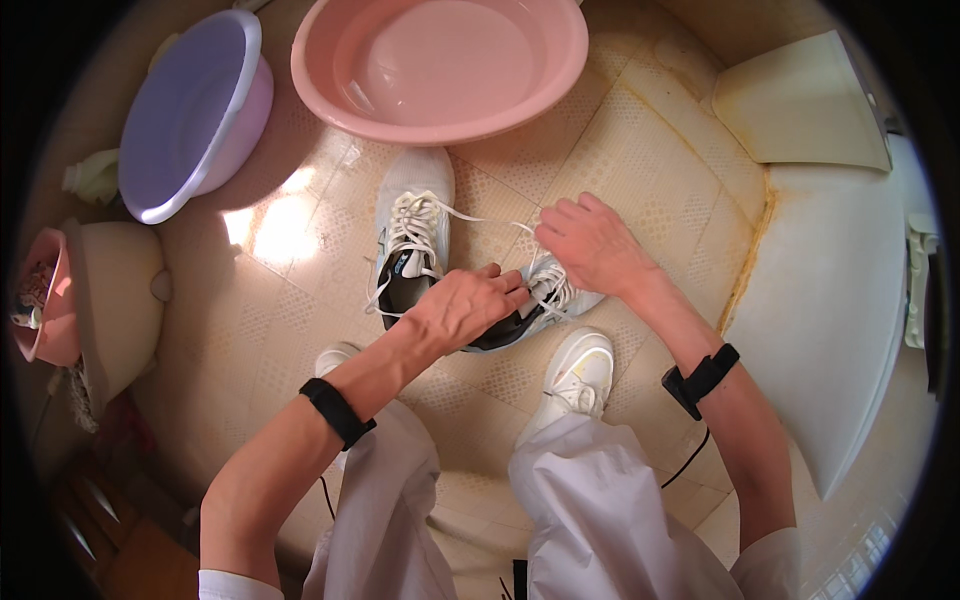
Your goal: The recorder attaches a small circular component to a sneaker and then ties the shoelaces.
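A pale grey-white sneaker [430, 178] with white laces and a dark lining stands on the floor, its toe pointing away from me. To its right, a matching sneaker [497, 338] lies turned sideways, toe to the right, partly covered by my hands. My left hand [468, 310] is closed at this second sneaker's opening, fingertips on the tongue beside the laces. Over the second sneaker's laces, my right hand [588, 240] has its fingers curled around a white shoelace [480, 217]. That lace runs across from the first sneaker. The fingertips of my right hand are hidden.
Beyond the sneakers is a pink basin [440, 135]; a purple basin [190, 110] leans at the far left. A beige bucket-like container [120, 300] and a smaller pink container [50, 325] are at left. A cream bin-like object [805, 105] and white panel [820, 290] border the right.
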### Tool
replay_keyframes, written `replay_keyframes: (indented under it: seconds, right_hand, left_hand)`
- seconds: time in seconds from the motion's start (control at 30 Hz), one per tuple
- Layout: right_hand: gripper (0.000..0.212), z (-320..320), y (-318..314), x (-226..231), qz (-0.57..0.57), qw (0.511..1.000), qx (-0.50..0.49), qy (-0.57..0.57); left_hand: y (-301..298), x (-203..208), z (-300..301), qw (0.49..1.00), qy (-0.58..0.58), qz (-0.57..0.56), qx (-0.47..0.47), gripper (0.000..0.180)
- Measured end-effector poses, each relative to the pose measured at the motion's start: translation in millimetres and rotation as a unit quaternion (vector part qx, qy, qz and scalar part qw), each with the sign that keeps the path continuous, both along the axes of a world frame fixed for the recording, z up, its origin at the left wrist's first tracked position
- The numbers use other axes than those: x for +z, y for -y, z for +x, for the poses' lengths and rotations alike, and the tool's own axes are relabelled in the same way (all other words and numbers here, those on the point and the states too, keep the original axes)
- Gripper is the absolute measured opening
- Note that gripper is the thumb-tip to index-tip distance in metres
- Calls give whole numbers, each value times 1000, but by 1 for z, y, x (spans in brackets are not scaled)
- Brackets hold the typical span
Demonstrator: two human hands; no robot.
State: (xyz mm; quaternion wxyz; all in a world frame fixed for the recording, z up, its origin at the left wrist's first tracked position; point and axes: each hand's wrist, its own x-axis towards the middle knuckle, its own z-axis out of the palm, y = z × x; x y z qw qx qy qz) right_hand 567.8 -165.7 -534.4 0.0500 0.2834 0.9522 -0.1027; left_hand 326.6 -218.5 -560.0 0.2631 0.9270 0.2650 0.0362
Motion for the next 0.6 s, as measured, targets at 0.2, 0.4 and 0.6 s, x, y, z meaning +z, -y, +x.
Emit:
replay_keyframes:
  seconds: [0.2,0.4,0.6]
  right_hand:
    - [6,70,-14,-21,93,937,-337,-24]
    - [14,61,2,-24,59,928,-364,53]
    - [21,7,8,1,-99,977,-51,-182]
  left_hand:
    - [0,6,0,1000,0,-6,1,27]
    - [1,4,1,1000,2,-4,13,27]
    - [-1,4,-2,1000,5,-10,14,31]
